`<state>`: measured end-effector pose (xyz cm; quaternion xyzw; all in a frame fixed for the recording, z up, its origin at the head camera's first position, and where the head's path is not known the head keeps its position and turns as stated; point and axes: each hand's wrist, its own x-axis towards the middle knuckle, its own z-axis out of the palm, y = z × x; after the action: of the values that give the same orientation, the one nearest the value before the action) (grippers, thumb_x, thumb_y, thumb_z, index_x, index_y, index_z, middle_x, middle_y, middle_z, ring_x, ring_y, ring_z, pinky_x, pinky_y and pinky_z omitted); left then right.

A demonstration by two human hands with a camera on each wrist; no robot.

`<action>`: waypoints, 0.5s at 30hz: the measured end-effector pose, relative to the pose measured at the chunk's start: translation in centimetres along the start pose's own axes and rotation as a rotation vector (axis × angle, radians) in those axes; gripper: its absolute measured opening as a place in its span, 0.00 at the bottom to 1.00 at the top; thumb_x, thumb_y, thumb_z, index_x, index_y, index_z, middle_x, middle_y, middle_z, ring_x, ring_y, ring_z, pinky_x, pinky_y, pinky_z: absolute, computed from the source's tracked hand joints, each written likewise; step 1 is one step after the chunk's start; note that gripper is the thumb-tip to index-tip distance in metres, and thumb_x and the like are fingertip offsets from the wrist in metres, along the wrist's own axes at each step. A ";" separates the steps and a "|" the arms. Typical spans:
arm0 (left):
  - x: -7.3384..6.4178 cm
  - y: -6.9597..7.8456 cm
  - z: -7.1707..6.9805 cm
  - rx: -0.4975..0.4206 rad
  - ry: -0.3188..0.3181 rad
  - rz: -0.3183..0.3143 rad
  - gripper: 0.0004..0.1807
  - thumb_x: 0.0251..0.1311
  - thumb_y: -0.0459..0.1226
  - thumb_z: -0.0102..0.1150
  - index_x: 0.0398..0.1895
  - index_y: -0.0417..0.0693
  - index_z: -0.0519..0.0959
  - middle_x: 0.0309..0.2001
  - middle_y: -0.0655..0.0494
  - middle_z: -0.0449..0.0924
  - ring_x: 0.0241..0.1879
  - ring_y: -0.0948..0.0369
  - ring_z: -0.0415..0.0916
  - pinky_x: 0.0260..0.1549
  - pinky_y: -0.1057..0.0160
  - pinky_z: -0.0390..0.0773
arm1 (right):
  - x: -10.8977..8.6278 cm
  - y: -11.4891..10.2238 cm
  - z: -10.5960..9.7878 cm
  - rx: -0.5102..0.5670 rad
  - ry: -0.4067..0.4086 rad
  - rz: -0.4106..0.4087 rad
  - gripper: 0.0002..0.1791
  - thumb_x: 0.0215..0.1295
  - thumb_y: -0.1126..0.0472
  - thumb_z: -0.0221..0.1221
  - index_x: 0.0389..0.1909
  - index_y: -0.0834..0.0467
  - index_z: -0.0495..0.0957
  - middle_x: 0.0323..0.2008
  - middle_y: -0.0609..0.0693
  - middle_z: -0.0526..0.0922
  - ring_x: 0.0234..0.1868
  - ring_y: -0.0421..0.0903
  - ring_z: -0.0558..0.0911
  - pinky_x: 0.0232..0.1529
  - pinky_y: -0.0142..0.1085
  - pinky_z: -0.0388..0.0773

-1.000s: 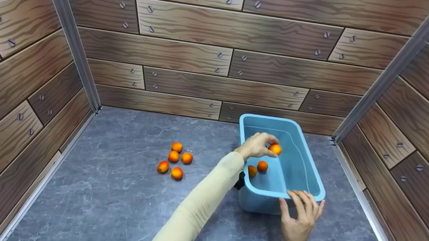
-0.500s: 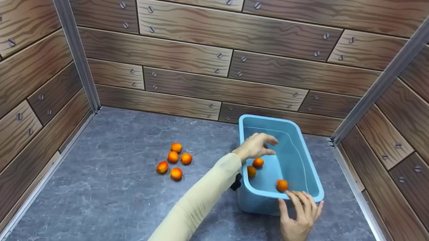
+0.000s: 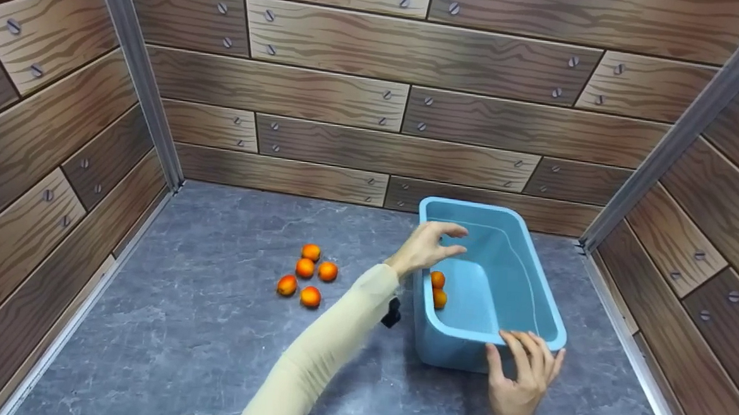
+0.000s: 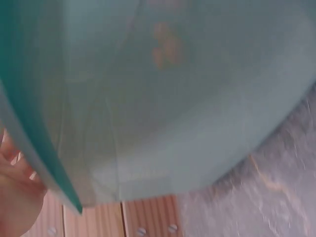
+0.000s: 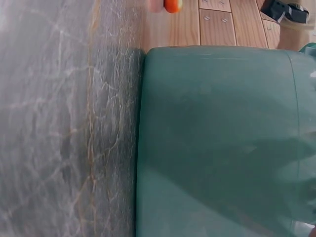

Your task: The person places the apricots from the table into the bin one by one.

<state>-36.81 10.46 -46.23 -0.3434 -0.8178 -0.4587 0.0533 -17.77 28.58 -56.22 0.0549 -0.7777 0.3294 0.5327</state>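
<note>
My left hand (image 3: 427, 245), in a cream sleeve, is over the left rim of a blue plastic bin (image 3: 489, 336). Its thumb and fingers are parted around nothing. Inside the bin, two small orange-red round fruits (image 3: 440, 298) lie against the left wall, partly hidden by the rim. At the near right corner my right hand (image 3: 522, 373) holds the bin, fingertips over the rim and thumb against the outer wall. The right wrist view shows the bin's outer side (image 5: 212, 128) up close. The left wrist view is blurred, with the bin wall (image 4: 148, 123) filling most of it.
Several more orange-red fruits (image 3: 305, 268) lie grouped on the grey marbled surface (image 3: 180, 324) to the left of the bin. Wood-patterned panels (image 3: 325, 91) stand at the back and both sides. A black wrist device (image 3: 392, 313) sits under the left forearm.
The left hand let go of a fruit inside the bin and drew back left to the rim. The dropped fruit rolled toward the near end. The right hand stayed on the bin.
</note>
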 end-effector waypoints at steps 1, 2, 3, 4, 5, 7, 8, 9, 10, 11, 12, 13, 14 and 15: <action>-0.2 -0.2 -0.3 -0.003 0.016 -0.004 0.20 0.63 0.40 0.64 0.58 0.49 0.80 0.56 0.56 0.82 0.56 0.63 0.77 0.56 0.69 0.74 | 0.0 0.0 0.0 0.002 0.002 0.002 0.17 0.57 0.50 0.70 0.41 0.58 0.87 0.42 0.60 0.83 0.58 0.51 0.73 0.72 0.64 0.37; -0.4 -0.4 -0.6 -0.005 0.032 -0.009 0.20 0.63 0.41 0.65 0.57 0.48 0.80 0.55 0.56 0.82 0.56 0.63 0.77 0.57 0.70 0.74 | -0.1 0.0 0.0 0.004 0.004 0.002 0.17 0.57 0.49 0.70 0.41 0.58 0.87 0.42 0.60 0.83 0.58 0.50 0.73 0.72 0.65 0.37; -0.7 -0.7 -1.0 -0.007 0.046 -0.013 0.20 0.62 0.41 0.65 0.57 0.48 0.80 0.56 0.56 0.82 0.57 0.63 0.77 0.57 0.70 0.73 | -0.1 0.0 0.1 0.003 0.002 0.003 0.17 0.57 0.49 0.70 0.41 0.58 0.87 0.42 0.59 0.83 0.58 0.49 0.73 0.72 0.64 0.37; -1.0 -0.9 -1.3 -0.010 0.059 -0.015 0.20 0.62 0.41 0.65 0.57 0.48 0.81 0.56 0.55 0.82 0.57 0.62 0.77 0.57 0.70 0.73 | -0.1 0.0 0.1 0.003 0.003 0.001 0.17 0.57 0.49 0.70 0.41 0.58 0.87 0.42 0.59 0.83 0.59 0.48 0.73 0.72 0.65 0.37; -1.3 -1.1 -1.6 -0.011 0.070 -0.016 0.20 0.62 0.41 0.65 0.57 0.47 0.81 0.56 0.55 0.82 0.57 0.62 0.77 0.58 0.69 0.73 | -0.1 0.0 0.1 0.006 0.003 0.000 0.17 0.57 0.49 0.70 0.41 0.58 0.87 0.42 0.59 0.83 0.59 0.48 0.72 0.72 0.65 0.37; -2.0 -1.6 -2.3 -0.017 0.089 -0.015 0.20 0.62 0.40 0.65 0.56 0.46 0.81 0.56 0.54 0.82 0.57 0.61 0.77 0.58 0.67 0.74 | -0.1 0.0 0.2 0.009 0.002 -0.003 0.18 0.57 0.49 0.70 0.41 0.58 0.87 0.42 0.59 0.83 0.59 0.48 0.72 0.72 0.65 0.37; -2.3 -1.8 -2.6 -0.022 0.097 -0.009 0.20 0.62 0.40 0.65 0.56 0.45 0.81 0.56 0.53 0.82 0.57 0.60 0.78 0.58 0.65 0.75 | -0.1 0.0 0.3 0.009 0.002 -0.003 0.18 0.58 0.48 0.69 0.41 0.58 0.87 0.42 0.60 0.83 0.59 0.48 0.72 0.72 0.65 0.37; -2.6 -2.1 -2.9 -0.028 0.104 -0.004 0.20 0.61 0.40 0.66 0.56 0.45 0.81 0.56 0.52 0.82 0.57 0.59 0.78 0.57 0.62 0.76 | 0.0 0.0 0.3 0.007 0.002 -0.004 0.19 0.58 0.47 0.69 0.41 0.58 0.87 0.42 0.60 0.83 0.59 0.47 0.72 0.72 0.64 0.37; -2.9 -2.3 -3.2 -0.032 0.111 0.004 0.20 0.61 0.40 0.66 0.56 0.44 0.81 0.56 0.52 0.82 0.56 0.58 0.78 0.57 0.62 0.76 | 0.0 0.0 0.3 0.006 0.003 -0.004 0.19 0.59 0.46 0.68 0.41 0.58 0.87 0.42 0.60 0.83 0.60 0.46 0.72 0.72 0.64 0.37; -3.2 -2.6 -3.4 -0.043 0.117 0.012 0.20 0.61 0.39 0.66 0.56 0.44 0.81 0.55 0.51 0.82 0.56 0.57 0.79 0.56 0.59 0.77 | 0.0 0.0 0.2 0.003 0.004 -0.003 0.20 0.59 0.45 0.67 0.41 0.58 0.87 0.42 0.60 0.83 0.60 0.45 0.72 0.73 0.64 0.37; -3.5 -2.8 -3.7 -0.051 0.122 0.018 0.19 0.61 0.39 0.66 0.56 0.44 0.81 0.55 0.51 0.82 0.55 0.56 0.79 0.55 0.58 0.78 | 0.0 0.0 0.2 0.001 0.006 -0.002 0.21 0.60 0.44 0.67 0.41 0.58 0.86 0.42 0.60 0.83 0.60 0.44 0.71 0.73 0.63 0.37; -3.8 -2.9 -3.9 -0.059 0.127 0.023 0.19 0.62 0.39 0.65 0.56 0.43 0.81 0.55 0.50 0.83 0.55 0.55 0.79 0.54 0.56 0.78 | 0.0 0.0 0.2 -0.001 0.007 -0.002 0.22 0.60 0.43 0.66 0.41 0.59 0.86 0.42 0.60 0.83 0.60 0.43 0.71 0.73 0.63 0.37; -4.1 -3.1 -4.1 -0.067 0.133 0.026 0.19 0.62 0.39 0.65 0.55 0.44 0.81 0.54 0.50 0.83 0.54 0.55 0.80 0.53 0.56 0.79 | 0.0 0.0 0.2 -0.004 0.007 -0.001 0.22 0.60 0.43 0.66 0.41 0.59 0.86 0.42 0.60 0.83 0.60 0.43 0.71 0.73 0.63 0.37; -4.3 -3.3 -4.3 -0.082 0.141 0.031 0.19 0.62 0.38 0.65 0.55 0.43 0.81 0.54 0.49 0.83 0.53 0.53 0.80 0.51 0.55 0.80 | 0.1 0.0 0.2 -0.006 0.008 0.000 0.22 0.60 0.43 0.66 0.41 0.59 0.86 0.42 0.60 0.83 0.60 0.44 0.71 0.73 0.63 0.37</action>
<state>-36.50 3.71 -47.85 -0.3248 -0.7872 -0.5140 0.1034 -17.97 28.50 -56.24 0.0521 -0.7765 0.3271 0.5360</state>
